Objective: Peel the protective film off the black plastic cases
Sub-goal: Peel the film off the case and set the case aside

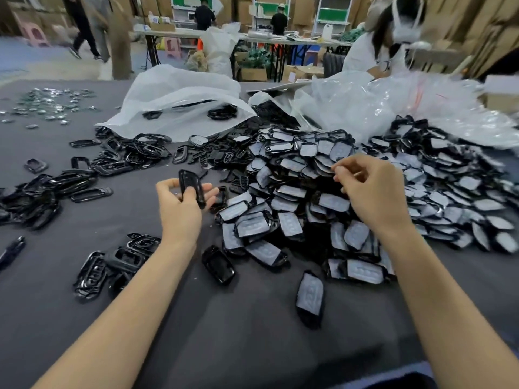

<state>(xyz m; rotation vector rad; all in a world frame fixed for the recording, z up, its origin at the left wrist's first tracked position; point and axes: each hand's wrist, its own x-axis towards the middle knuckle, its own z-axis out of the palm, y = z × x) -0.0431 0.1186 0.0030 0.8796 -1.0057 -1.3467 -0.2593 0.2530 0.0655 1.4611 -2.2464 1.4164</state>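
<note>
Beside the pile (292,228), left hand (178,211) grips case (191,182).

Both arms are uncovered from the frame's edge to the fingertips. The left forearm (120,299) comes in from 7 o'clock and the right forearm (438,290) from 5 o'clock, with no cloth on either. The left hand (182,203) and right hand (370,189) are bare, their nails short and plain. A small pale glint on a right finger is too blurred to identify. At 5 o'clock, on the bottom edge, lies a strip of dark blue cloth (398,379), possibly the person's garment
</note>
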